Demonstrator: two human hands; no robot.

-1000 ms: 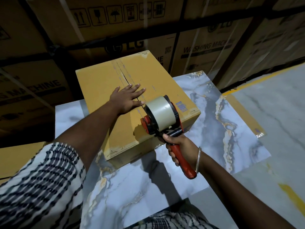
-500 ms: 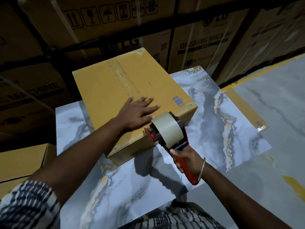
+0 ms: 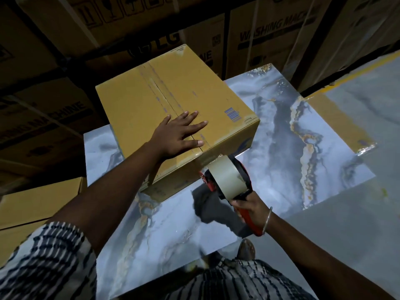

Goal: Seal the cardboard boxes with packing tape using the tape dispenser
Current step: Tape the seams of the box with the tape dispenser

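Left hand [image 3: 181,135] lying flat, fingers spread, pressing box [image 3: 151,109] top at frame center. Right hand [image 3: 252,210] gripping dispenser [image 3: 227,180] handle, lower right; roll touching box's near edge.

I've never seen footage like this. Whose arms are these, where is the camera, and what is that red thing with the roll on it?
No machine here: these are a person's own two arms, filmed by a wide-angle camera worn on their head, looking forward and down. That is why the arms seem to grow out of the bottom of the picture.

A yellow cardboard box sits on a marble-patterned table. The left hand lies flat on the box top with fingers spread, over the middle seam, pressing it down. The right hand grips the red handle of a tape dispenser, a tool carrying a roll of packing tape. Its front end sits at the box's near edge, below the seam.

Behind the table stand large stacked cartons, some printed with the words washing machine.
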